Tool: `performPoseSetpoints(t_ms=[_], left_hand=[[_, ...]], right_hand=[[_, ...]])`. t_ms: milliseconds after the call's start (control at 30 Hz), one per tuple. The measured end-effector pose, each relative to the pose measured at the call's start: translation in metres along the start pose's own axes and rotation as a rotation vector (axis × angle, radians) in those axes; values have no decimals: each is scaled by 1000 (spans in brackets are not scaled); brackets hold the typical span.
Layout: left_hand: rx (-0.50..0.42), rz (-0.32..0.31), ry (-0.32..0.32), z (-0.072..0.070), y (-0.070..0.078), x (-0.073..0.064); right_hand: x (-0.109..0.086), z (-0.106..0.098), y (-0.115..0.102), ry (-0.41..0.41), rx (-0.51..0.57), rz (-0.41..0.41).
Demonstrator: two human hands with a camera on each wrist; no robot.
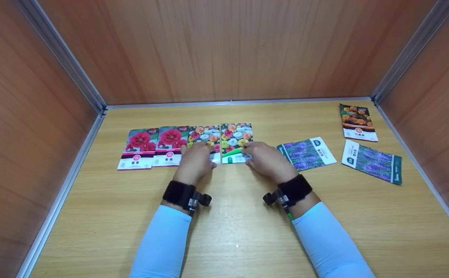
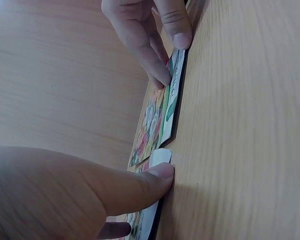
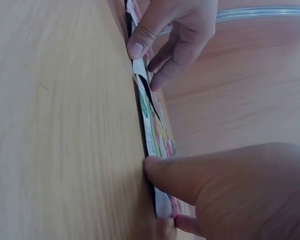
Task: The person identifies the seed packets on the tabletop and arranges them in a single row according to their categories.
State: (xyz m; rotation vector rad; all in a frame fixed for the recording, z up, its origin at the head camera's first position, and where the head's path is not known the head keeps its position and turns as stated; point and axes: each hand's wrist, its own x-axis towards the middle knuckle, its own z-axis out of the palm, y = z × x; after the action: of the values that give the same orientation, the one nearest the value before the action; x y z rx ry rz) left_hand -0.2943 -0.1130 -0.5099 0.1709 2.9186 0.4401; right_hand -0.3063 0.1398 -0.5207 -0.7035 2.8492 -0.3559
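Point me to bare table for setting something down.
Bare tabletop lies between the sleeves, and between packet row and back wall. Crowded: that row, with left hand and right hand on it; rightward, purple packets and orange packet.

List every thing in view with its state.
Two red-flower packets: face up, side by side
Left mixed-flower packet: face up, touched by left hand
Right mixed-flower packet: face up, touched by right hand
Two purple-flower packets: face up, slanted, apart
Orange-flower packet: face up, slightly turned
Wristbands: fastened
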Motion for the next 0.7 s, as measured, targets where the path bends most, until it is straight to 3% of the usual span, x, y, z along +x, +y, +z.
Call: performPoseSetpoints(t_ms=[700], left_hand=[[35, 13, -21, 0, 1, 0]], right_hand=[[0, 3, -3, 29, -12, -40]])
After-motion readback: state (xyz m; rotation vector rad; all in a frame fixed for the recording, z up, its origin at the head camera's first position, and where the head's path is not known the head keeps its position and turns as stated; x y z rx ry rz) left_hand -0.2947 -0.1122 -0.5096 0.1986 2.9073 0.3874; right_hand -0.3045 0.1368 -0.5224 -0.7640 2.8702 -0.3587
